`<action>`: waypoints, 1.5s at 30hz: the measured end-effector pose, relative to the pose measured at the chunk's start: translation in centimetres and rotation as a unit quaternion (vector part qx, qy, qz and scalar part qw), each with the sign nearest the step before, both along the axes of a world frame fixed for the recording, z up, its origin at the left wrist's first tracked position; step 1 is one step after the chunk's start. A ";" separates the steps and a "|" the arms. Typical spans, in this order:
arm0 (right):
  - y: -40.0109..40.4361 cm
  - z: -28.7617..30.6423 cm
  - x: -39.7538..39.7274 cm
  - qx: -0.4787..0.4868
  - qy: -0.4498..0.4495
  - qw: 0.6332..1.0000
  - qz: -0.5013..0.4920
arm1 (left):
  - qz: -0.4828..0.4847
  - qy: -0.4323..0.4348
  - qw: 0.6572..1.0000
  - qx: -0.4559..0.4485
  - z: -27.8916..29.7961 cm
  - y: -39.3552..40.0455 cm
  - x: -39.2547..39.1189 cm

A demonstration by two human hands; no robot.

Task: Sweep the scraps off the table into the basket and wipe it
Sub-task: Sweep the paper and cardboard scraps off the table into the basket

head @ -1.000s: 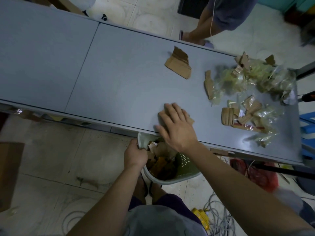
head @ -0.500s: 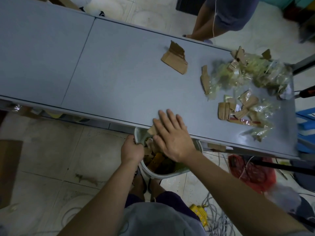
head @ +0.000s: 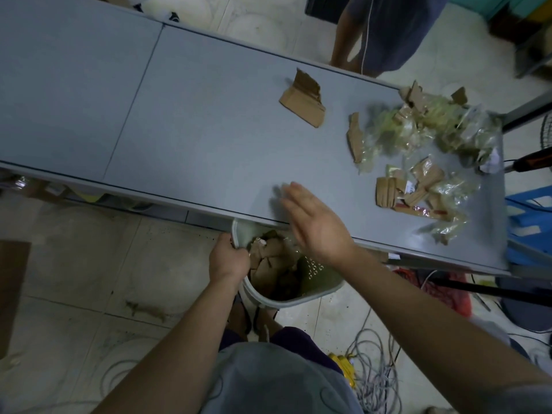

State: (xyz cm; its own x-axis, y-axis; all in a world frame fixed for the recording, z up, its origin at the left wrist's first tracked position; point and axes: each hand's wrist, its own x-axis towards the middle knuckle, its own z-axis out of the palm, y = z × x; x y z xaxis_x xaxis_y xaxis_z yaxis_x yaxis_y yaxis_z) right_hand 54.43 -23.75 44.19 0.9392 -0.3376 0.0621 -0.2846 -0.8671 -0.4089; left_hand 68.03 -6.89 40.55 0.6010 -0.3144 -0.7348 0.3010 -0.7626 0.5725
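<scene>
A long grey table (head: 194, 138) carries cardboard scraps and clear plastic bags. One folded cardboard piece (head: 303, 103) lies alone near the middle; a heap of bags and cardboard (head: 424, 130) and a smaller cluster (head: 415, 192) lie at the right end. My left hand (head: 228, 259) grips the rim of a pale green basket (head: 298, 298) held under the table's near edge, with cardboard scraps inside. My right hand (head: 313, 222), blurred and flat with straight fingers, is over the table edge above the basket and holds nothing.
Another person's legs (head: 355, 40) stand beyond the far side of the table. Cables (head: 376, 363) and a yellow object (head: 340, 364) lie on the tiled floor at my right. A blue stool (head: 531, 210) and a red bag (head: 448, 291) sit past the table's right end.
My right hand swept a cardboard scrap off the table edge into the basket, then lifted back over the table with fingers straight. My left hand kept hold of the basket rim.
</scene>
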 end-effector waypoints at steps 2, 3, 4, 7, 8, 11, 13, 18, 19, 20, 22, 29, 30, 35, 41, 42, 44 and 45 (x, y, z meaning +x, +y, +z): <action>-2.4 0.3 1.8 -0.013 0.038 0.998 -0.047 | 0.002 -0.005 1.000 -0.002 -0.1 0.0 -0.1; -3.5 0.5 2.9 -0.022 0.060 0.996 -0.069 | 0.001 -0.008 1.000 -0.003 -0.1 0.0 -0.1; -4.5 0.8 4.0 -0.033 0.081 0.992 -0.087 | -0.002 -0.010 1.000 -0.003 -0.1 -0.1 -0.1; -7.4 1.4 7.2 -0.058 0.166 0.976 -0.127 | 0.001 -0.006 1.000 -0.005 -0.2 -0.2 -0.1; -8.5 1.6 8.2 -0.062 0.191 0.970 -0.138 | 0.006 -0.005 1.000 -0.008 -0.3 -0.3 -0.1; -11.4 1.5 10.7 -0.066 0.239 0.954 -0.169 | 0.003 0.002 1.000 -0.005 -0.3 -0.4 -0.4; -12.8 1.3 11.7 -0.057 0.260 0.946 -0.185 | -0.001 0.000 1.000 -0.003 -0.6 -0.3 -0.3; -12.0 1.2 12.1 -0.058 0.261 0.945 -0.188 | -0.003 0.005 1.000 -0.002 -0.9 -0.1 0.6; -11.0 1.1 11.6 -0.064 0.248 0.949 -0.184 | -0.003 0.006 1.000 -0.003 -0.9 -0.1 0.7; -9.7 1.1 10.9 -0.072 0.232 0.953 -0.178 | -0.002 0.008 1.000 -0.006 -0.9 -0.1 0.8; -6.6 0.8 8.9 -0.092 0.178 0.964 -0.174 | 0.004 0.009 1.000 -0.006 -0.9 -0.2 0.8; 0.7 0.3 1.8 -0.105 0.043 0.972 -0.204 | 0.003 0.012 1.000 -0.010 -1.0 -0.4 1.0; 0.5 0.2 1.6 -0.099 0.039 0.970 -0.220 | -0.002 0.011 1.000 -0.010 -1.0 -0.4 1.0; -0.5 -0.3 3.4 -0.028 0.084 0.981 -0.174 | -0.009 0.007 1.000 -0.006 -1.1 -0.1 1.3; 4.7 -1.2 -0.2 0.002 0.084 0.979 -0.184 | -0.017 0.002 1.000 -0.019 -1.2 0.2 0.3; 5.7 -1.0 -1.2 0.000 0.076 0.981 -0.176 | -0.022 -0.001 1.000 -0.018 -1.1 0.1 -0.2; 7.3 -0.8 -3.2 -0.014 0.064 0.985 -0.160 | -0.034 -0.004 0.999 -0.021 -1.0 -0.1 -1.3; 7.8 -0.8 -4.1 -0.020 0.062 0.987 -0.150 | -0.040 -0.001 0.999 -0.023 -0.9 -0.2 -1.8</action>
State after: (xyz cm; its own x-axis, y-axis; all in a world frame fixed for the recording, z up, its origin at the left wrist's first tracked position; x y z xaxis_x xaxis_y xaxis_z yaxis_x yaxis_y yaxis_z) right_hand 50.30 -15.92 43.35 0.7986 -0.6012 -0.0274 -0.5764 -0.7510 -0.3221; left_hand 66.22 -7.06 39.62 0.5739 -0.3944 -0.7177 0.2400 -0.7569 0.6078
